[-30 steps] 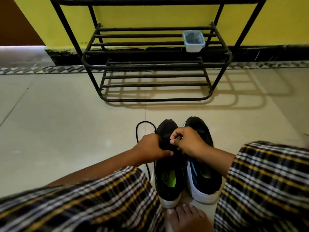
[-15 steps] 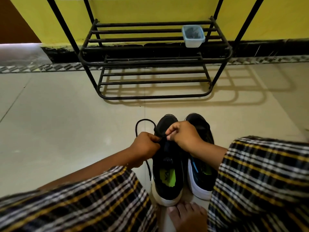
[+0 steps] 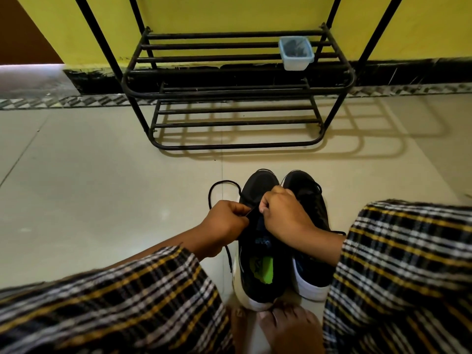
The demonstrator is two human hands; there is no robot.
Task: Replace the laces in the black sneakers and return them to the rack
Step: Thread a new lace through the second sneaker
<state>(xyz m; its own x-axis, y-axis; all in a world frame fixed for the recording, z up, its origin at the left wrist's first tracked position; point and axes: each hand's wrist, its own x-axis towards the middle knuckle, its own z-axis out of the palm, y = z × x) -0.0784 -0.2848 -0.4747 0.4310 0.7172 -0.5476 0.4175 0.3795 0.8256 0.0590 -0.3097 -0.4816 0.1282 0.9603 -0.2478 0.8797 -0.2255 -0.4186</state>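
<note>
The lacing step is in hand: a black lace (image 3: 224,186) is being threaded at the front eyelets of the left sneaker (image 3: 258,241), which stands on the floor beside the right sneaker (image 3: 310,226), both well short of the rack (image 3: 237,92). The lace is pinched by the left hand (image 3: 224,223), fingers curled, with its slack looped on the floor toward the left edge. The right hand (image 3: 286,215) is closed on the lace at the eyelets (exact hold hidden). Next, the end probably needs feeding through and drawing snug.
</note>
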